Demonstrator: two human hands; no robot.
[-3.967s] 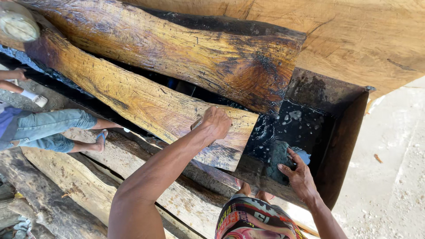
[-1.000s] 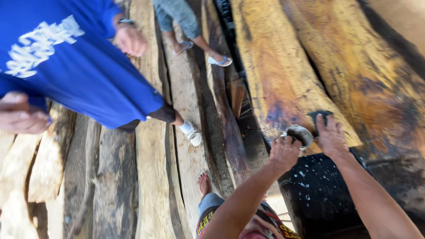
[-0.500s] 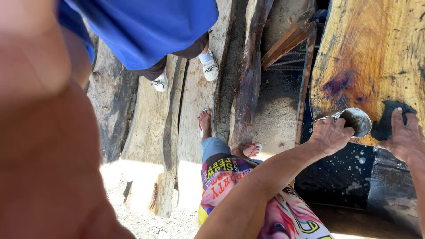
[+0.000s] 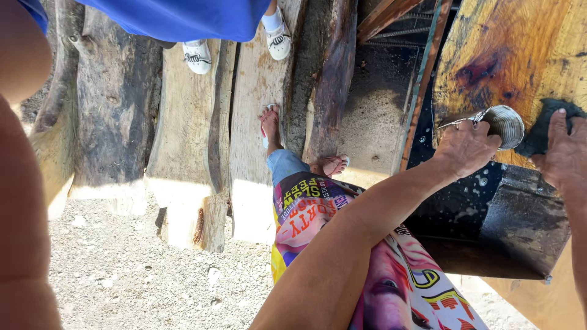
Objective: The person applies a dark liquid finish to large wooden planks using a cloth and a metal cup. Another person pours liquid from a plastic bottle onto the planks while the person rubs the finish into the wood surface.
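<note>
**Tin and dark pad at the wet slab end**

Since half a second ago your view swings a little further left, so the gravel ground (image 4: pixel 122 275) and pale weathered planks (image 4: pixel 183 153) fill more of it, while your hands sit in much the same spot at the right edge.

Your left hand (image 4: pixel 466 146) is closed around the handle of a small round silver metal tin (image 4: pixel 504 125), its ribbed body tipped sideways against the slab, probably to keep liquid near the surface. Your right hand (image 4: pixel 562 159) lies flat, fingers spread, pressing a dark soft pad (image 4: pixel 541 134) onto the wood; the pad is pinned under the fingers rather than gripped. Tin and pad nearly touch, both at the lower edge of the big glossy orange-brown timber slab (image 4: pixel 513 55).

Below them the black cut end of the slab (image 4: pixel 489 208) looks wet and speckled with pale droplets. Planks are rough, grey, split. Another person in a blue garment (image 4: pixel 183 15) and white sneakers (image 4: pixel 199 56) stands on the planks, well apart from you.
</note>
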